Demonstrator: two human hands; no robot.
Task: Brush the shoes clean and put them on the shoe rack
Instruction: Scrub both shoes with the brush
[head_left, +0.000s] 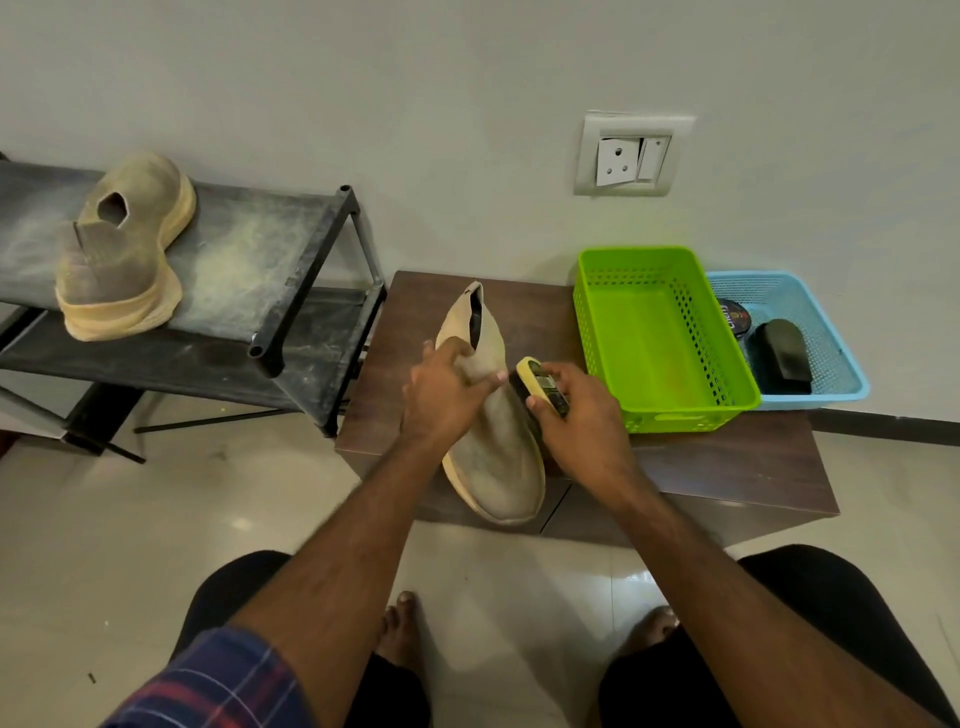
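Note:
A beige slip-on shoe lies on a low dark wooden table, toe toward me. My left hand grips its upper near the opening. My right hand holds a yellow-backed brush with its bristles against the shoe's right side. The matching dusty shoe sits on the top shelf of the black shoe rack at the left.
A green plastic basket stands on the table right of the shoe. Behind it a blue basket holds a polish tin and a black brush. A wall socket is above. My knees and bare feet are below on the tiled floor.

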